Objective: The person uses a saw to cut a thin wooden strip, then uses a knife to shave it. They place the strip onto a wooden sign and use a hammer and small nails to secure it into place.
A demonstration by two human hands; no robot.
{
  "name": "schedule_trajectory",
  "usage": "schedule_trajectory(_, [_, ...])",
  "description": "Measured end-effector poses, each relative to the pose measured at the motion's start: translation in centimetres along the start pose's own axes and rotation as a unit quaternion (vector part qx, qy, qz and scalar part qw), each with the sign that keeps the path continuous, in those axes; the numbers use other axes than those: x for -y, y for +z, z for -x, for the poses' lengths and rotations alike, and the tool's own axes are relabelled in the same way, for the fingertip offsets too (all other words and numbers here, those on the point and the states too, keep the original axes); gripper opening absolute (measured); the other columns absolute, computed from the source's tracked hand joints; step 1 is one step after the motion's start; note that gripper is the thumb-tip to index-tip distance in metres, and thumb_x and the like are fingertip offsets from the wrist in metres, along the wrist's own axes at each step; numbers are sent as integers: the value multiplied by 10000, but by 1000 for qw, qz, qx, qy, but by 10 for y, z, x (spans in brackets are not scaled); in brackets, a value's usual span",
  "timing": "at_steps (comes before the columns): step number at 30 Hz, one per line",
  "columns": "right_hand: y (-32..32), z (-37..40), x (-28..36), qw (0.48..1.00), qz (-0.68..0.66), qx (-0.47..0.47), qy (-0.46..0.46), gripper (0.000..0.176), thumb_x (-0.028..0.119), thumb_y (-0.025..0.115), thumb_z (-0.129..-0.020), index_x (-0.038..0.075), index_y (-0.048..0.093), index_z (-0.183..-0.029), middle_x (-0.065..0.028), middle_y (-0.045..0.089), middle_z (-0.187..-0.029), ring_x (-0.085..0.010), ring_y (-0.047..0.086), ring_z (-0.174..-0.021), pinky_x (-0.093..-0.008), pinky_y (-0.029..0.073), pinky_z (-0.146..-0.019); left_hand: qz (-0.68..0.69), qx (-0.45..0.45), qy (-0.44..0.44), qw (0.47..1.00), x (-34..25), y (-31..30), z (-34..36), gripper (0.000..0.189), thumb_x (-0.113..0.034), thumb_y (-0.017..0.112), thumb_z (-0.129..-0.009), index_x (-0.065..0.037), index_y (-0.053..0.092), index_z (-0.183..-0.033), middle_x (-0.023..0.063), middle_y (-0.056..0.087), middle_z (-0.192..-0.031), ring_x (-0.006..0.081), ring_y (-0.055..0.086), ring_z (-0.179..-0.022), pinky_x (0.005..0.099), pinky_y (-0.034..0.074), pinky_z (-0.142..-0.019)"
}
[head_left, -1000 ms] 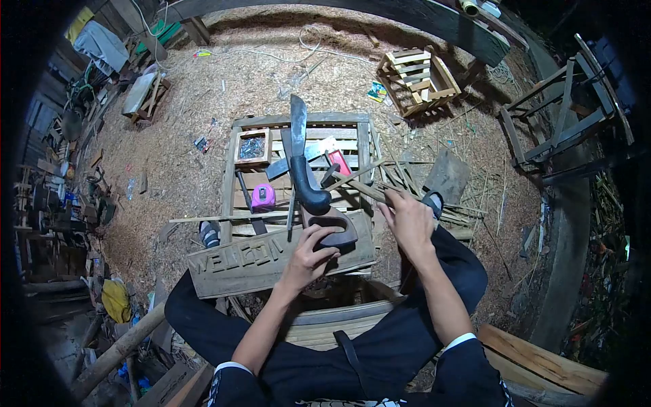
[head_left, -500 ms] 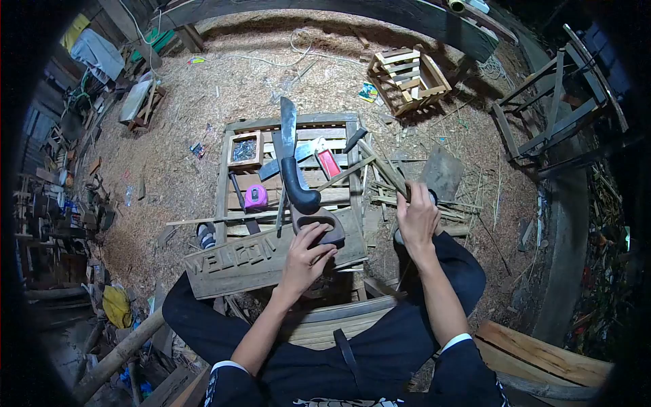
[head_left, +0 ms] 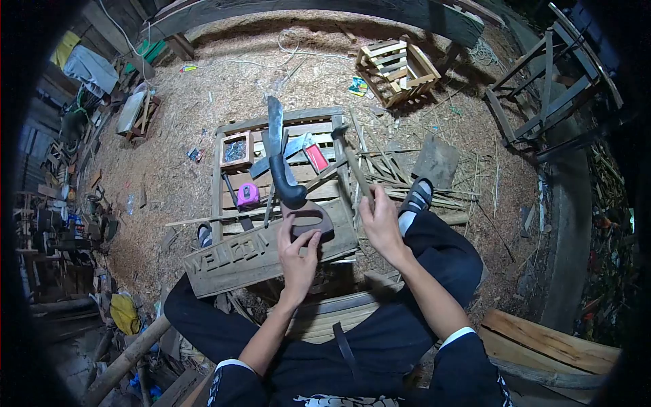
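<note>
My left hand [head_left: 297, 254] is at the lower edge of a brown handsaw handle [head_left: 324, 224], fingers apart and touching it. The handle lies on a wooden board [head_left: 234, 275] with raised letters [head_left: 230, 256]. A machete [head_left: 278, 163] with a black grip lies just above, its blade pointing away. My right hand [head_left: 381, 227] is closed round the wooden handle of a hammer [head_left: 354, 159], its dark head up and tilted left. Around them on the slatted table [head_left: 222, 183] are a pink tape measure [head_left: 248, 195], a red-and-silver try square [head_left: 313, 156] and a box of nails [head_left: 236, 150].
A slatted wooden crate [head_left: 400, 71] stands on the shaving-covered floor. Thin wood strips [head_left: 434, 197] and a flat board [head_left: 437, 161] lie to the right. A wooden frame [head_left: 553, 81] stands at far right. My sandalled foot [head_left: 419, 195] is beside the table.
My right hand has moved left and lifted the hammer away from the wood strips. My left hand has drawn back slightly from the saw handle's opening. The view has shifted a little.
</note>
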State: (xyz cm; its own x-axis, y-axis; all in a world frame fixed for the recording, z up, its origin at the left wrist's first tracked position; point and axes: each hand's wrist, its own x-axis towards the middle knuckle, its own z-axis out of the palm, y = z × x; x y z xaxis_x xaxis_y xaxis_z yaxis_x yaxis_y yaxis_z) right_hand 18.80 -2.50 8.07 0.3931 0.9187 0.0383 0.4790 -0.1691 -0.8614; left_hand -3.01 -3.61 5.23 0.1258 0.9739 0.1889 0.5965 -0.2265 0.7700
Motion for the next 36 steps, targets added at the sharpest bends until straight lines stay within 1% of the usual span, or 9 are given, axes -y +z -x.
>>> schedule_trajectory(6, [28,15,7,993,69,99,-12,360,203,607,-1025,-20,547,-1301,-323,697,-1058,-528,670,-1002,-585,518,-854,154,29,-11,988,4,-2,1,183,-126,795,-949,-17,830,-1091,226,644,-1441,334,647,-1313,422,491,-1109])
schedule_trajectory(9, [48,22,15,991,61,105,-56,482,221,693,-983,4,504,-1370,-323,677,-1152,-532,664,-1052,-579,533,-866,202,79,-10,976,9,-18,-2,159,-96,807,-928,-22,832,-1067,133,803,-1111,244,754,-1059,361,571,-948])
schedule_trajectory(15, [86,39,50,972,112,170,-116,755,251,847,-872,63,425,-1469,-258,639,-1326,-466,671,-1150,-514,563,-918,95,25,-17,995,78,-78,5,107,-107,818,-908,-48,833,-997,112,793,-983,242,721,-901,360,547,-799])
schedule_trajectory(18, [112,35,44,972,74,138,-178,691,195,792,-905,76,420,-1475,-286,641,-1250,-520,681,-990,-582,554,-808,52,9,6,999,103,-107,-1,109,-142,825,-898,-76,838,-984,104,763,-926,265,673,-932,388,490,-857])
schedule_trajectory(22, [126,30,62,968,47,235,-69,534,73,681,-952,45,484,-1448,-295,654,-1297,-514,676,-1062,-576,548,-865,-15,-22,69,997,119,-120,-13,130,-141,805,-914,-90,835,-1030,98,753,-934,259,643,-921,388,453,-905])
schedule_trajectory(25, [142,36,62,967,-50,165,-186,597,-42,608,-958,103,489,-1524,-279,654,-1270,-460,660,-1150,-505,537,-948,48,-15,39,998,123,-115,-21,140,-145,807,-910,-92,834,-1038,87,757,-943,259,644,-928,382,456,-899])
schedule_trajectory(28, [147,33,52,959,-6,223,-173,495,-35,623,-954,122,612,-1423,-234,659,-1180,-423,678,-1099,-461,547,-935,124,-20,-52,991,123,-107,-16,146,-136,805,-906,-99,833,-1044,72,759,-930,250,648,-929,375,459,-887])
schedule_trajectory(31, [153,29,55,962,-5,200,-184,309,30,700,-935,99,739,-1234,-184,650,-1109,-370,698,-1041,-426,559,-890,-6,-22,147,989,120,-117,-26,139,-185,834,-878,-124,831,-1004,-2,786,-961,210,660,-948,385,411,-945])
schedule_trajectory(36, [152,29,62,960,-17,204,-191,229,166,828,-881,86,802,-1094,-158,651,-1107,-339,701,-1008,-419,570,-871,-32,-19,161,986,128,-111,-22,154,-192,872,-829,-116,819,-952,-7,802,-952,208,647,-940,417,369,-970])
